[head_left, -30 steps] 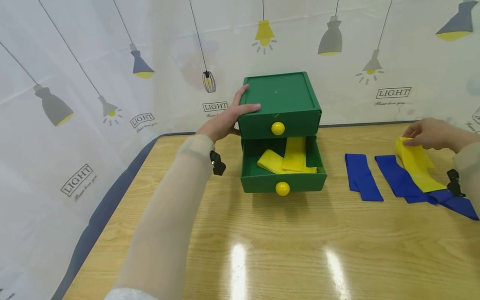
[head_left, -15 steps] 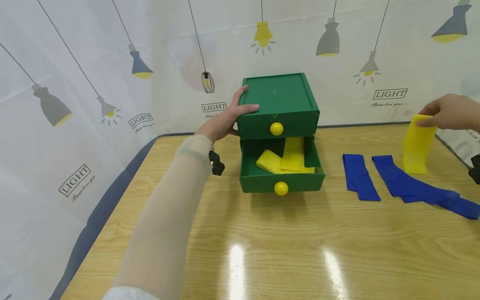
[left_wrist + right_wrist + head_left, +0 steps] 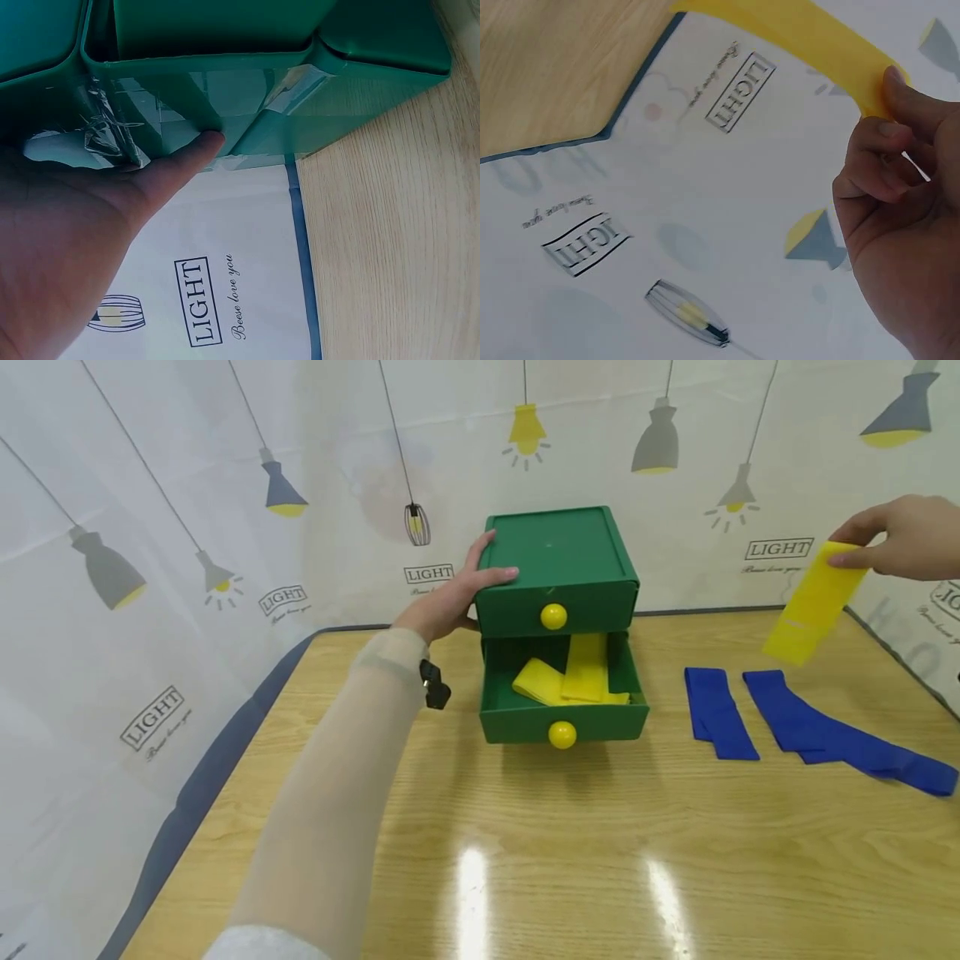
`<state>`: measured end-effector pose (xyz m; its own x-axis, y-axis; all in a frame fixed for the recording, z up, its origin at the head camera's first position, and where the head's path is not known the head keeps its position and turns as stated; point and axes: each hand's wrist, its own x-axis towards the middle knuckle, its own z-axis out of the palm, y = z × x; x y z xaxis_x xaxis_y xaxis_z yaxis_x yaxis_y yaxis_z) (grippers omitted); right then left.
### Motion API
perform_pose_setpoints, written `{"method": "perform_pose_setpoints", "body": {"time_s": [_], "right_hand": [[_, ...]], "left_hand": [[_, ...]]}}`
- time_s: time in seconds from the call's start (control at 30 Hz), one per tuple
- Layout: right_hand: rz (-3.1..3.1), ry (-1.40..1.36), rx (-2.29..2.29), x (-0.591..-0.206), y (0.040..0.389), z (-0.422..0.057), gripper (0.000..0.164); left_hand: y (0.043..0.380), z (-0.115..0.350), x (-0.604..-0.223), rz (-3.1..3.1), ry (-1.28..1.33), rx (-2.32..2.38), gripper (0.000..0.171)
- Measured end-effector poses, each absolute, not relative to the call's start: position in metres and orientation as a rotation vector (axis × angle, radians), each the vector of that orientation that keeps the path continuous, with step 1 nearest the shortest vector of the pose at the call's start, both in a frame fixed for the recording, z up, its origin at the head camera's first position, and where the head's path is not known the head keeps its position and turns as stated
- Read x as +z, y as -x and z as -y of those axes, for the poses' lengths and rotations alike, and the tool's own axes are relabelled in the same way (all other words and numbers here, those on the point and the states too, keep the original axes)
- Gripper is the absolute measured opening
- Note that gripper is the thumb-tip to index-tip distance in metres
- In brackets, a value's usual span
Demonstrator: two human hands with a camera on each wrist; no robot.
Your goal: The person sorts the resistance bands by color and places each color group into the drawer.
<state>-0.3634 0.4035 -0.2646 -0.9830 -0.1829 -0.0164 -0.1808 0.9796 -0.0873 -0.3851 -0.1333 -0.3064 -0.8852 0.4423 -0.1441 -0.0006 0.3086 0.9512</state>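
My right hand (image 3: 903, 537) pinches one end of a flat yellow band (image 3: 813, 602) and holds it in the air above the table's far right. In the right wrist view, thumb and fingers (image 3: 877, 142) clamp the band's end. My left hand (image 3: 450, 597) rests on the left side and top edge of a green two-drawer box (image 3: 558, 547), its fingers spread. One straight finger (image 3: 184, 161) touches the taped side in the left wrist view. The lower drawer (image 3: 517, 725) is pulled out and holds yellow bands (image 3: 587, 668); the upper one is closed.
A folded blue band (image 3: 720, 714) lies right of the box. Farther right, more blue band material (image 3: 825, 731) stretches across the wooden table (image 3: 570, 843). A white curtain (image 3: 337, 460) printed with lamps hangs behind and beside the table.
My right hand has lifted the yellow band off the blue ones and raised it; its lower end now swings leftward. The left hand and box stay put.
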Motion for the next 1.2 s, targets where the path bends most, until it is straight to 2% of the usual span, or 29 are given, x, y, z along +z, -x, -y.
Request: {"method": "perform_pose_setpoints", "body": {"time_s": [0.67, 0.93, 1.2], "right_hand": [[-3.111, 0.597, -0.283, -0.244, 0.322, -0.304, 0.040], [-3.130, 0.777, -0.390, -0.239, 0.306, -0.276, 0.029], [-3.057, 0.809, -0.548, -0.235, 0.291, -0.260, 0.029]], "left_hand": [[0.386, 0.130, -0.310, -2.216, -0.408, 1.607, 0.092], [0.385, 0.129, -0.310, -2.213, -0.410, 1.610, 0.092], [0.384, 0.129, -0.310, -2.203, -0.413, 1.619, 0.092]]}}
